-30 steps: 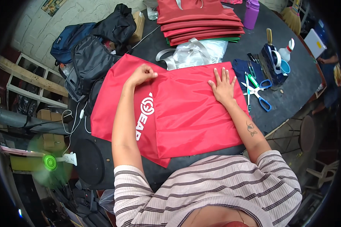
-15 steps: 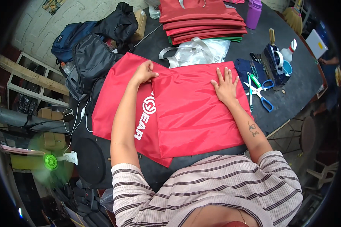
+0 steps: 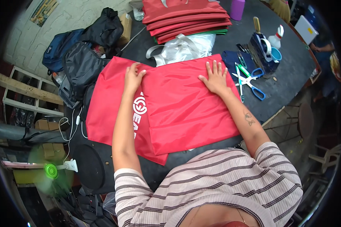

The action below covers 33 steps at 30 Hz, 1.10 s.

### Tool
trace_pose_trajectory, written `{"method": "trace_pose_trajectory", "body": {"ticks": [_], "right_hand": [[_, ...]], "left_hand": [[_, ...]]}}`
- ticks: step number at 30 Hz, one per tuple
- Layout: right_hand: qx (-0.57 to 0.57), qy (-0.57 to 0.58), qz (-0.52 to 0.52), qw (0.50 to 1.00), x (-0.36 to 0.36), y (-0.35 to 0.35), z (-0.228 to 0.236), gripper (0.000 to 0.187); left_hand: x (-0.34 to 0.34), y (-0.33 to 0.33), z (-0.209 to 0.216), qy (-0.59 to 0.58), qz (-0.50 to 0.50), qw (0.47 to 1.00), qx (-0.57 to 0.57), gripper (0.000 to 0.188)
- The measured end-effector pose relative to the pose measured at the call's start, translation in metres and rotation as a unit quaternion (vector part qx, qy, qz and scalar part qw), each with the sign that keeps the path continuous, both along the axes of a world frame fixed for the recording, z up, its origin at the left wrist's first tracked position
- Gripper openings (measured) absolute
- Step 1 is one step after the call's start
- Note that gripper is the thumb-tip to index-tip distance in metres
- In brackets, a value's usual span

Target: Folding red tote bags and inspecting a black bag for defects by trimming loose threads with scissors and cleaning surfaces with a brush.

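Note:
Two pieces of shiny red fabric lie partly overlapped on the dark table. The right one is a folded rectangular red piece (image 3: 189, 113), lightly wrinkled, on top. Beneath its left edge, a red piece with white print (image 3: 104, 102) slants out to the left. My right hand (image 3: 217, 78) rests flat, fingers spread, near the far right corner of the folded piece. Over the far part of the printed piece is my left hand (image 3: 132, 79), its fingers bent a little and its thumb apart, holding nothing. My left forearm hides some of the print.
Beyond the fabric are clear plastic with a grey strap (image 3: 180, 49) and a stack of red bags (image 3: 185, 22). Blue-handled scissors (image 3: 258, 94), a dark blue tool holder (image 3: 267, 66) and a spray bottle (image 3: 276, 39) stand right. Backpacks (image 3: 79, 72) and a green fan (image 3: 51, 171) lie left.
My left hand has let go of the folded piece's far left corner and moved slightly left, its fingers opening. My right hand stays flat. The whole view has shifted a little.

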State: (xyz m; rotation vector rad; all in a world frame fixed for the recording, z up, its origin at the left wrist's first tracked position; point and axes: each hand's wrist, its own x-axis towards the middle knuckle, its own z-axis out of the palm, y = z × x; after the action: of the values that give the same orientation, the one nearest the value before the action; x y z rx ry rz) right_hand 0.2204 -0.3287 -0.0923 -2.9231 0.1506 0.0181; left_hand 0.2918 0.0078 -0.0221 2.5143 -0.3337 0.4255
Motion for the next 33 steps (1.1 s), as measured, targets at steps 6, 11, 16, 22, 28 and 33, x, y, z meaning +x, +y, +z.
{"method": "trace_pose_trajectory", "body": {"ticks": [6, 11, 16, 22, 28, 33], "right_hand": [[0.281, -0.118, 0.082, 0.949, -0.089, -0.051, 0.080, 0.046], [0.175, -0.085, 0.233, 0.953, -0.188, -0.022, 0.065, 0.042], [-0.040, -0.066, 0.173, 0.982, -0.203, -0.032, 0.027, 0.066], [0.126, -0.153, -0.078, 0.977, -0.210, -0.075, 0.009, 0.051], [0.325, 0.028, -0.136, 0.935, -0.196, -0.110, 0.012, 0.036], [0.707, 0.108, -0.165, 0.679, -0.181, -0.108, 0.056, 0.027]], "left_hand": [[-0.156, -0.023, 0.063, 0.062, -0.086, 0.989, -0.100, 0.034], [-0.253, -0.060, 0.022, 0.064, -0.120, 0.980, 0.143, 0.049], [-0.259, -0.053, -0.036, 0.189, -0.050, 0.954, 0.226, 0.063], [-0.287, -0.026, -0.049, 0.029, 0.172, 0.985, 0.012, 0.051], [-0.280, -0.012, -0.047, 0.291, 0.184, 0.917, -0.204, 0.034], [-0.251, -0.008, -0.005, 0.293, 0.135, 0.747, -0.581, 0.045]]}}
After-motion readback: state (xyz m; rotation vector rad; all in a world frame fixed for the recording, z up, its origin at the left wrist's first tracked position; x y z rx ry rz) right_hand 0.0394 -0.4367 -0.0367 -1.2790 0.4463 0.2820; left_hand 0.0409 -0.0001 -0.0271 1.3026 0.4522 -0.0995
